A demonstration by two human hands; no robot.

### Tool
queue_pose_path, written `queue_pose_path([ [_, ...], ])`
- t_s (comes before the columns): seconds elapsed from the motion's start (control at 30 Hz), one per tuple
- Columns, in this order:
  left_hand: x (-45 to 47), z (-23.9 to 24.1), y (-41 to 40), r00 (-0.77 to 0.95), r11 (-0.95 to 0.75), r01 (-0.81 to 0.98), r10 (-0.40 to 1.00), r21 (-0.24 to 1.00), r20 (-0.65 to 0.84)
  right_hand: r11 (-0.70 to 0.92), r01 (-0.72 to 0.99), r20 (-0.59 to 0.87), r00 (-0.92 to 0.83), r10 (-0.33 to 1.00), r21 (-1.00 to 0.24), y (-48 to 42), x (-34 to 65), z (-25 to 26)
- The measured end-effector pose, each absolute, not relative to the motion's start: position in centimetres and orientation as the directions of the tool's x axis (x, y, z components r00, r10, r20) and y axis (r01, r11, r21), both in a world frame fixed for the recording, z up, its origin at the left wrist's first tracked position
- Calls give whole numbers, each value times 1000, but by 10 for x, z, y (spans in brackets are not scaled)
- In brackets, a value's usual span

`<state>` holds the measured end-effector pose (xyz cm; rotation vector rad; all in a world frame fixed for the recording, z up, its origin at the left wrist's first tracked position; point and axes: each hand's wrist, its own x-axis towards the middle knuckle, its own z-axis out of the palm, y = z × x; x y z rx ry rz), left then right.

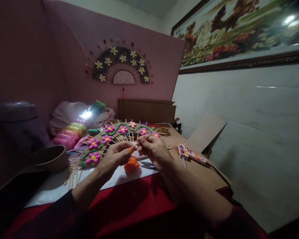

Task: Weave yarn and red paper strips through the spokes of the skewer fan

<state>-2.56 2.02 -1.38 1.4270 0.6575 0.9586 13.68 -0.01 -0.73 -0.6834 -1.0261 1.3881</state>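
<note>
Over the front of the table, my left hand (121,152) pinches a bit of orange yarn at the end of a thin wooden stick (136,144). My right hand (151,149) has its fingers closed on the same stick, close beside the left. Below them lies a soft ball of orange yarn (131,165), and scissors (149,165) rest just right of it, partly behind my right hand. Behind both hands is a twine-wrapped, fan-shaped piece (119,134) with pink flowers, a green wavy strand and sticks poking out; my hands hide part of it.
A glue gun (193,154) with a flowered pattern lies to the right, its cord trailing toward me. At left stand a brown pot (52,159) and loose sticks (73,174). Bagged coloured material (72,132) and cardboard (147,111) sit behind. A finished-looking fan (123,54) hangs on the pink board.
</note>
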Motion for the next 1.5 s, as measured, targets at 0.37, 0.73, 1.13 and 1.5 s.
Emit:
queue_pose_path([
  [0.37,-28,9,42,458,-198,-111,859,974,227,-90,-624,56,-210,976,-776,17,126,-1],
  [0.73,-36,-8,31,469,-156,-104,863,982,187,30,-419,120,-191,974,-908,39,118,-6],
  [1.13,-33,-32,39,279,-594,189,796,782,537,71,-523,212,-216,953,-850,38,118,-30],
  [1.5,-31,-36,37,218,-620,256,785,742,580,261,-383,316,-90,944,-886,36,118,-37],
])
